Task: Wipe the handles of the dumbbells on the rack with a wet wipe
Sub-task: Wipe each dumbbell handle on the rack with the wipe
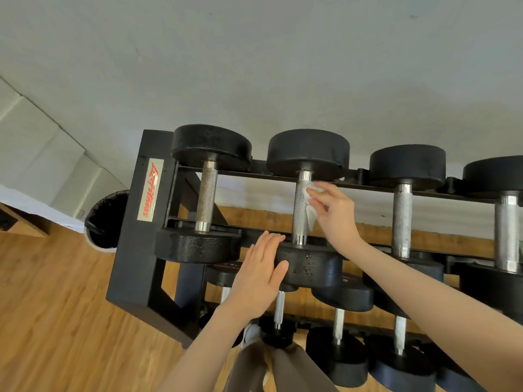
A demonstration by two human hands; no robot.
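Right hand (334, 213) presses the wipe (311, 206) against the second handle (301, 207); left hand (260, 267), fingers straight, steadies its head. Judged progress: early; most handles remain.

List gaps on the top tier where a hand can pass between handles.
Open slots lie between the leftmost handle and the handle being wiped, and between the third handle and fourth handle. Crowded: the right hand with the wipe fills the slot between.
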